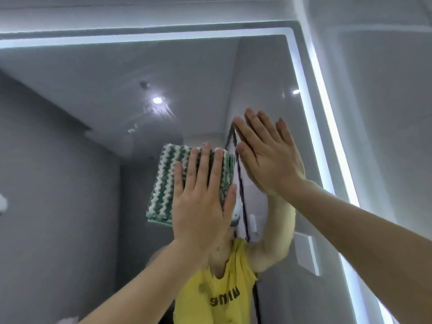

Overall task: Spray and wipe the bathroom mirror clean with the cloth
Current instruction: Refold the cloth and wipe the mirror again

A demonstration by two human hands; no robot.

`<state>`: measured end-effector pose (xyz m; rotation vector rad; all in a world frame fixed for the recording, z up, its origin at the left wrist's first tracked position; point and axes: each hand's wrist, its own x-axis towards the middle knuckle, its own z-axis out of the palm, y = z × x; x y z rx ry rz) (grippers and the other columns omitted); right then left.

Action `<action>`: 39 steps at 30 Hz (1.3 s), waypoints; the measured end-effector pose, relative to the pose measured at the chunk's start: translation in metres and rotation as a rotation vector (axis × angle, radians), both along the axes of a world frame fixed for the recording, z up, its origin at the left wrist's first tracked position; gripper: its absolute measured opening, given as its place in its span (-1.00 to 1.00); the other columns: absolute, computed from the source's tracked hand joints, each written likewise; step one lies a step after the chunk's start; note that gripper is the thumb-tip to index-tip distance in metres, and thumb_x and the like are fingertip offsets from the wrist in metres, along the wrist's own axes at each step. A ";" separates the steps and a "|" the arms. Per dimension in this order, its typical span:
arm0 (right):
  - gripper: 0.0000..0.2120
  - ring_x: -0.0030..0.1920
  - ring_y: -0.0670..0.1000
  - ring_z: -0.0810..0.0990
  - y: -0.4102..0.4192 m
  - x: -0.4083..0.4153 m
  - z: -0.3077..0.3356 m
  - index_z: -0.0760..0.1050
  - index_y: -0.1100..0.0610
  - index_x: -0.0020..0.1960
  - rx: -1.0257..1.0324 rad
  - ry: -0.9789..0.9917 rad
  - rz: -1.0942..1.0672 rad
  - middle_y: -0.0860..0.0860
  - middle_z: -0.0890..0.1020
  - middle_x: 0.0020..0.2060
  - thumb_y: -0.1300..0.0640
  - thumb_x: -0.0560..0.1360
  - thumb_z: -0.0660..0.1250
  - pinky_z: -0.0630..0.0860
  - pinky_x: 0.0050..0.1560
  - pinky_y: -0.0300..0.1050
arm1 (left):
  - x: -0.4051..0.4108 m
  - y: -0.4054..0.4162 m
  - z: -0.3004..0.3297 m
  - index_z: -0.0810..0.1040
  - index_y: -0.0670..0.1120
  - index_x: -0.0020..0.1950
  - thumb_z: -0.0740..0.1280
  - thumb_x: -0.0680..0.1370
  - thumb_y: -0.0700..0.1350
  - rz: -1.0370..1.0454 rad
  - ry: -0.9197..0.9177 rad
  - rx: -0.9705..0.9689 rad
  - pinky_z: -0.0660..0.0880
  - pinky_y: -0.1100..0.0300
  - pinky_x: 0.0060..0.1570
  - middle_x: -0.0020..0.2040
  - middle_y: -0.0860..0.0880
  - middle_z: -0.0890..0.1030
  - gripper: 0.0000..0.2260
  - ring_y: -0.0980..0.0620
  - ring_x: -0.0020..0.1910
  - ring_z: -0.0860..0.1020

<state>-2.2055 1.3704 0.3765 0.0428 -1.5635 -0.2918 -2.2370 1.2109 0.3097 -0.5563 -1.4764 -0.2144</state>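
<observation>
Green-and-white zigzag microfibre cloth, folded into a thick rectangle, lies flat against the bathroom mirror, pinned there by the left hand. That hand is laid over the cloth's right half with the palm flat and the fingers straight and slightly spread; the fingertips reach the cloth's upper edge, the thumb lies along its right edge, and the heel of the hand covers its lower right corner. The cloth's left half and lower left corner show beyond the hand.

Just right of the cloth, apart from it, the right hand rests flat on the glass with its fingers straight and close together, pointing up and to the left, and it holds nothing. Its reflection meets it along the little-finger side.

A lit white strip runs along the mirror's top and right edges. The glass reflects a grey ceiling with a bright spotlight, grey walls, and the person's yellow T-shirt with dark lettering below the hands. Pale tiled wall lies to the right of the mirror.
</observation>
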 end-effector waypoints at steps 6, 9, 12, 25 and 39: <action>-0.46 0.54 0.00 -0.08 -0.002 -0.002 0.001 -0.09 -0.03 0.54 -0.106 0.000 0.047 -0.01 0.01 0.55 -0.13 0.59 -0.28 -0.14 0.50 0.13 | 0.007 -0.001 -0.031 0.17 -0.08 0.51 0.02 0.60 0.12 0.022 0.021 -0.241 0.08 -0.13 0.44 0.51 -0.09 0.17 -0.48 -0.08 0.50 0.10; -0.45 0.54 0.01 -0.06 0.000 -0.003 0.001 -0.06 -0.02 0.55 -0.093 0.007 0.040 0.01 0.02 0.55 -0.15 0.60 -0.31 -0.10 0.49 0.16 | -0.004 -0.035 0.000 0.13 -0.04 0.52 0.02 0.60 0.14 0.135 0.150 -0.597 0.05 -0.10 0.45 0.52 -0.07 0.14 -0.48 -0.07 0.51 0.08; -0.44 0.54 0.04 -0.02 0.001 -0.008 0.001 -0.02 -0.01 0.55 -0.087 0.026 0.025 0.02 0.06 0.54 -0.15 0.60 -0.32 -0.05 0.48 0.20 | -0.017 -0.071 0.029 0.14 -0.03 0.52 0.06 0.58 0.13 0.181 0.224 -0.742 0.05 -0.10 0.46 0.52 -0.06 0.16 -0.47 -0.07 0.51 0.09; -0.49 0.54 0.11 -0.05 -0.021 -0.003 -0.040 -0.08 0.04 0.56 -0.229 0.008 -0.007 0.08 0.00 0.54 -0.05 0.64 -0.19 -0.15 0.48 0.19 | -0.002 -0.044 -0.094 0.17 -0.09 0.50 0.01 0.61 0.15 0.085 -0.028 -0.147 0.04 -0.14 0.46 0.50 -0.10 0.19 -0.47 -0.08 0.50 0.11; -0.48 0.53 0.11 -0.02 -0.027 -0.002 -0.077 -0.06 0.03 0.56 -0.175 -0.017 0.009 0.08 0.04 0.54 -0.07 0.63 -0.21 -0.10 0.48 0.21 | -0.007 -0.064 -0.081 0.21 -0.01 0.49 0.09 0.56 0.14 0.115 0.190 -0.788 0.11 -0.10 0.43 0.49 -0.06 0.21 -0.47 -0.06 0.49 0.15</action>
